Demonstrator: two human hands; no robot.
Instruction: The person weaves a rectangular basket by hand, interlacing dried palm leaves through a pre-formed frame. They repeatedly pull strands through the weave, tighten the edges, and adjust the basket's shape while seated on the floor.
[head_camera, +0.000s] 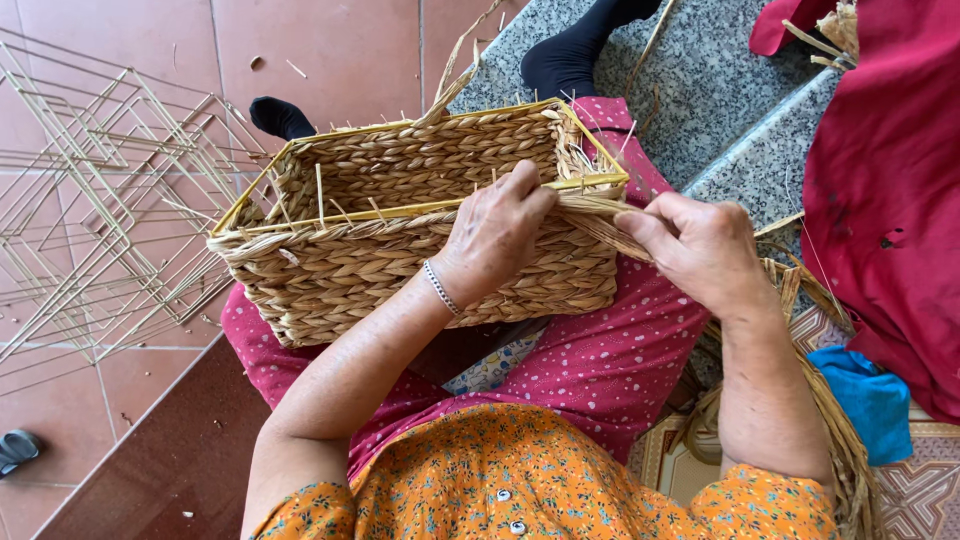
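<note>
One woven basket (400, 230) lies hollow on the lap; left hand (495, 235) presses its rim, right hand (700, 250) pinches a straw strand (600, 215).

You have the woven basket (420, 230) on your lap at frame centre, its opening facing up. Your left hand (495, 235) rests on its near rim; your right hand (700, 250), just right of it, pinches a fibre strand (600, 215) at the rim's right corner. Wire frames (100, 200) lie on the floor at left. Cloth (890, 180) sits at upper right.
</note>
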